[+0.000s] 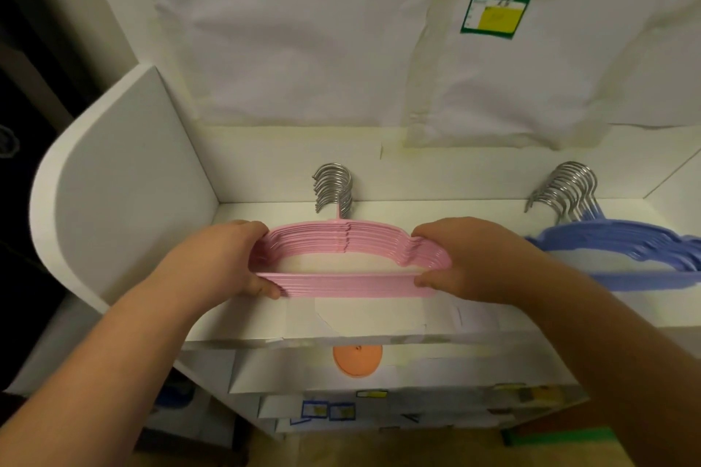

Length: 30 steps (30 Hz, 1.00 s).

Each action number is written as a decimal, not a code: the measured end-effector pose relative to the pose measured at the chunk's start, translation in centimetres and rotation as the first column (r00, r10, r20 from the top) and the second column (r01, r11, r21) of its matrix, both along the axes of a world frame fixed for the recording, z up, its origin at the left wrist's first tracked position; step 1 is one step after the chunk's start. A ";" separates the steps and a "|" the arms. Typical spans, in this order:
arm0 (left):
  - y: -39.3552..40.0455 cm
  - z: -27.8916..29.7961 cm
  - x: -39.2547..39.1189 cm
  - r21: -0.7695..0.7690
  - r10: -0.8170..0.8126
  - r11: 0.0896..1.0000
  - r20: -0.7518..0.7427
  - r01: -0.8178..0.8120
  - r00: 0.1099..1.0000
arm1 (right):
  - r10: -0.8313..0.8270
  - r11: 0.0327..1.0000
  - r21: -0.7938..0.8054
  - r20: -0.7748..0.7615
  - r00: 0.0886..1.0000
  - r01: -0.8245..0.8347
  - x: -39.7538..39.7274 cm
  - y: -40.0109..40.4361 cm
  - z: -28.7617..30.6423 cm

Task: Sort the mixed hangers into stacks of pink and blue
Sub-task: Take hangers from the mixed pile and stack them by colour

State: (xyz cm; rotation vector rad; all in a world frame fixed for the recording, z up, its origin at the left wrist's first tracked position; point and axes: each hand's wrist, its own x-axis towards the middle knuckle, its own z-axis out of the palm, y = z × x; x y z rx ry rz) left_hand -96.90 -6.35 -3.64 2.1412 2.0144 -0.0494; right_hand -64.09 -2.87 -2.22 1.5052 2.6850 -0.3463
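White paper sheets (303,30) cover the wall behind a white shelf (379,322), and one sheet carries a green and yellow label (495,13). At the left end of the shelf stands a white side panel (125,178) with a rounded top. On the shelf, near its middle, lies the stack of pink hangers (351,262) — their metal hooks (335,188) point to the back wall. The left hand (233,258) grips the left end of this stack, with fingers curled over the top and the thumb at the lower bar. The right hand (461,262) grips the right end in the same way, so both grips are closed around the pink stack. To the right, well apart from the hands, lies the stack of blue hangers (622,258) — its hooks also point to the back, and its right end goes out of the view. Below the front edge of the shelf an orange round disc (357,362) shows, and lower are small blue-framed labels (328,410).
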 end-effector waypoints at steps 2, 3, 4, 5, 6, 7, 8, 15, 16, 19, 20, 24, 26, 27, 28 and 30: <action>0.1 0.1 0.0 0.000 -0.009 1.000 -0.006 0.009 1.000 | 0.003 1.000 -0.011 0.007 1.000 -0.003 -0.1 0.2 0.0; 0.2 0.1 0.0 -0.003 -0.010 1.000 -0.012 0.010 1.000 | 0.003 1.000 -0.013 0.011 1.000 -0.003 -0.1 0.3 0.1; 0.2 0.1 0.0 -0.006 -0.010 1.000 -0.015 0.010 1.000 | 0.001 1.000 -0.014 0.013 1.000 -0.001 -0.1 0.4 0.1; 0.3 0.0 -0.1 -0.008 -0.008 1.000 -0.017 0.008 1.000 | 0.001 1.000 -0.015 0.013 1.000 -0.001 -0.2 0.5 0.0; 0.3 0.0 -0.1 -0.009 -0.004 1.000 -0.021 0.004 1.000 | 0.002 1.000 -0.018 0.016 1.000 -0.002 -0.2 0.6 -0.1; 0.2 0.0 -0.1 -0.007 0.000 1.000 -0.022 0.000 1.000 | 0.004 1.000 -0.020 0.024 1.000 -0.003 -0.3 0.7 -0.3; 0.2 0.0 -0.1 -0.002 0.002 1.000 -0.022 -0.002 1.000 | 0.005 1.000 -0.026 0.031 1.000 -0.004 -0.3 0.7 -0.5; -0.3 0.1 0.1 -0.049 0.027 0.999 0.034 -0.025 0.999 | -0.025 0.997 -0.076 -0.049 0.999 0.021 -0.1 0.6 -1.2; -0.4 0.2 0.1 -0.056 0.022 0.998 0.032 -0.020 0.999 | -0.035 0.995 -0.095 -0.069 0.997 0.029 0.0 0.4 -1.2; -1.3 1.0 1.5 0.060 0.020 0.998 -0.020 -0.019 1.000 | -0.060 0.997 -0.062 -0.112 0.992 0.053 1.5 -0.6 -0.6; -1.6 1.4 2.5 0.138 0.003 0.990 -0.031 0.002 1.000 | -0.060 0.998 -0.025 -0.132 0.989 0.057 2.4 -1.0 -0.1; -1.8 2.6 7.9 0.340 -0.150 0.930 0.007 0.139 0.989 | -0.100 0.990 0.073 -0.251 0.963 0.122 7.6 -2.4 1.3; -1.8 2.7 11.5 0.383 -0.218 0.905 0.047 0.184 0.975 | -0.162 0.974 0.108 -0.279 0.946 0.198 11.0 -2.9 1.3; -1.7 2.9 13.4 0.398 -0.249 0.895 0.067 0.204 0.966 | -0.198 0.964 0.119 -0.277 0.940 0.238 12.8 -3.1 1.3; -1.6 2.8 15.2 0.402 -0.281 0.887 0.084 0.225 0.956 | -0.223 0.954 0.135 -0.274 0.935 0.267 14.6 -3.2 1.1; -1.2 2.4 18.7 0.388 -0.333 0.881 0.104 0.270 0.937 | -0.278 0.934 0.150 -0.264 0.924 0.324 18.4 -3.5 1.0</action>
